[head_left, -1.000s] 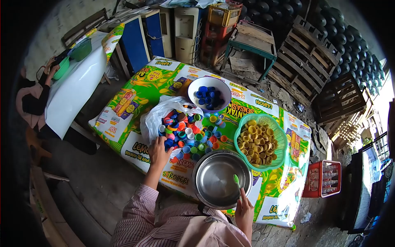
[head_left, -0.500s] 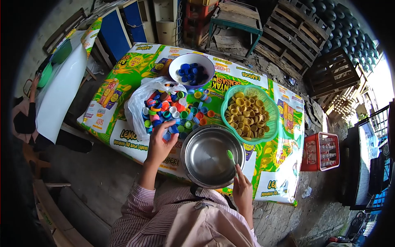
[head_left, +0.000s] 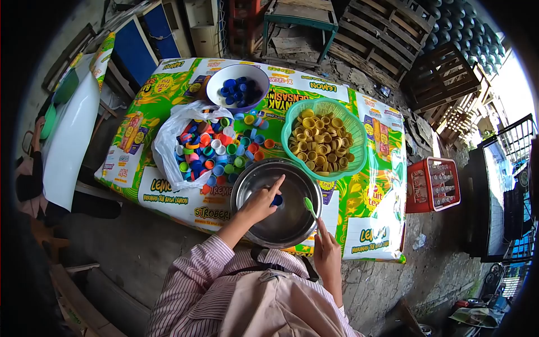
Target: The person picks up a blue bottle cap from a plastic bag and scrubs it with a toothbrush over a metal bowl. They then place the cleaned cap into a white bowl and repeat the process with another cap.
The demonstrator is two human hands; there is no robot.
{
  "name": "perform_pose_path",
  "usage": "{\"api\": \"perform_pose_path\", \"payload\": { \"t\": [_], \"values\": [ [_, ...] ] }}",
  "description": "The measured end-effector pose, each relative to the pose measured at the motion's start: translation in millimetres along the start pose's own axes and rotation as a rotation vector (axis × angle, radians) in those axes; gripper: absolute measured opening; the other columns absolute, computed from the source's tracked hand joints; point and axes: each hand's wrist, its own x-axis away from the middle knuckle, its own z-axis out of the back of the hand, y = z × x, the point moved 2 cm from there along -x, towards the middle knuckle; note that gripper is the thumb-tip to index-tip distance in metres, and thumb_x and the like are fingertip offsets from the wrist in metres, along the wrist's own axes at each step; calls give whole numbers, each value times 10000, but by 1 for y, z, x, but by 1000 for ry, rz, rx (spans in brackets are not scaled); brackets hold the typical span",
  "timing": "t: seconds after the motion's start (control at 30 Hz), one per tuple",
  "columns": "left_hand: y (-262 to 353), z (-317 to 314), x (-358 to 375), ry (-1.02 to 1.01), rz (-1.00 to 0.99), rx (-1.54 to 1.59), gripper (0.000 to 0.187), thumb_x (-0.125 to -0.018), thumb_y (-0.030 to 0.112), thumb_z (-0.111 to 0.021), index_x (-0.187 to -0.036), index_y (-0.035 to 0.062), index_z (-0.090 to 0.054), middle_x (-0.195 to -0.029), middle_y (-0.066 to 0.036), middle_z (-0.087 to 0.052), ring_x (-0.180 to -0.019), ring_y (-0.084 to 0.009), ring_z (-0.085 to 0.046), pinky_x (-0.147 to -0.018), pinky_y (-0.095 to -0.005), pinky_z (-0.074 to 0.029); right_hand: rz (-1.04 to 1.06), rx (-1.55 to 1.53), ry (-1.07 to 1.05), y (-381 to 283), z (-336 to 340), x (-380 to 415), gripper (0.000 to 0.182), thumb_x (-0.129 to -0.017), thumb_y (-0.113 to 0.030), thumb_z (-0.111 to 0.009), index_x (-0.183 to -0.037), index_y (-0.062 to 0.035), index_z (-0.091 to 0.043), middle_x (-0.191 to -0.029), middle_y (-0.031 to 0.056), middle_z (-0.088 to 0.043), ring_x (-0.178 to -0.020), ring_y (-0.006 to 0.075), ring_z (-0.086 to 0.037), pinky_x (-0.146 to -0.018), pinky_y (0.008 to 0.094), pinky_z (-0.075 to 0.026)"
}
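a blue cap [head_left: 277, 199] is held in the left hand [head_left: 259, 205] over the steel bowl [head_left: 250, 178], fingers pinched round it and the forefinger stretched out. a green tool [head_left: 310, 206] is gripped upright in the right hand [head_left: 326, 254] at the bowl's near rim. the mixed caps [head_left: 216, 151] lie just left of the bowl, spilling from a white bag [head_left: 166, 147]. a white bowl [head_left: 215, 82] of blue caps and a green basket [head_left: 292, 115] of yellow caps stand behind. the cap is best kept low over the bowl, so that anything pried loose would likely fall inside. the tool is judged safest worked away from the fingers holding the cap.
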Motion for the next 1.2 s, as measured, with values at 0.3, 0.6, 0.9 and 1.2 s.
{"api": "perform_pose_path", "payload": {
  "t": [0.3, 0.6, 0.9, 1.2],
  "values": [
    [-2, -2, -1, -52, 33, -35, 1012, -679, 48, -699, -1444, 157, -45, -992, -124, -646, -815, -310, -627, -724, -391, -522, 2, -1, -6, 1, -1, 0, 474, -867, -68, -530, -1323, -167, -446, -759, 176, -576, -605, 339, -573, -536, 408, -439],
    [-7, -4, 0, 70, -1, 284, 897, -681, 2, -674, -1416, 127, -175, -1026, -136, -617, -856, -286, -631, -769, -347, -522, 15, -28, -20, -1, -4, -3, 482, -866, -56, -522, -1327, -170, -439, -753, 179, -572, -612, 346, -577, -544, 418, -438],
    [10, 10, 9, 95, 77, 878, 725, -701, -45, -691, -1299, 72, -298, -1043, -101, -531, -936, -164, -597, -814, -284, -504, 32, -13, -58, -11, -11, -7, 481, -874, -80, -511, -1333, -197, -426, -755, 172, -567, -600, 352, -566, -533, 439, -435],
    [17, 11, 19, 195, 20, 930, 780, -689, -56, -695, -1307, 53, -231, -1004, -106, -526, -987, -198, -593, -877, -312, -491, 74, -28, -28, -3, -27, -11, 496, -880, -84, -502, -1353, -190, -397, -714, 167, -549, -550, 346, -550, -498, 441, -420]
  ]
}}
